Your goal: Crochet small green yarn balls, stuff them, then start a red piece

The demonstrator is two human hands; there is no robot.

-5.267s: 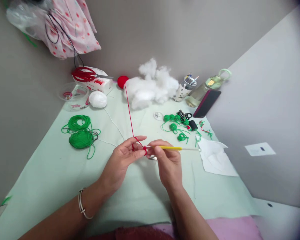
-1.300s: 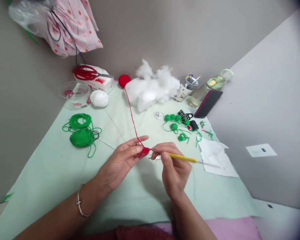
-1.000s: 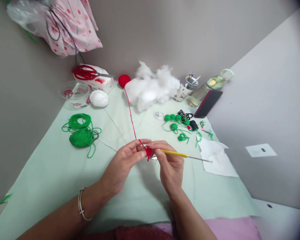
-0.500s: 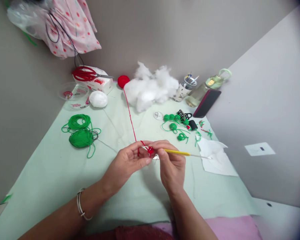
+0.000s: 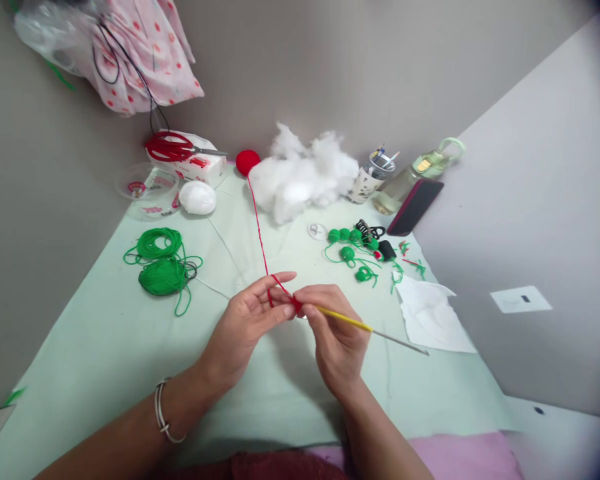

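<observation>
My left hand [image 5: 247,320] pinches a small red crochet piece [image 5: 297,304] between thumb and fingers, its index finger stretched out with red yarn [image 5: 260,230] running over it. That strand leads back to a red yarn ball [image 5: 247,163] at the wall. In my right hand [image 5: 337,330] is a crochet hook [image 5: 345,319] with a yellow handle, its bare metal end pointing right and down. The hook's working tip is hidden at the red piece, where the fingertips of both hands meet.
White stuffing [image 5: 300,177] lies at the back. Green yarn [image 5: 161,267], a white yarn ball [image 5: 197,198] and red scissors [image 5: 173,147] on a tissue pack are on the left. Green crocheted balls [image 5: 347,254], a phone [image 5: 415,207], a bottle [image 5: 410,180] and white paper [image 5: 433,313] lie right.
The hook has tilted, its free end swinging down. My left index finger has lifted and straightened, drawing the red yarn up from the piece.
</observation>
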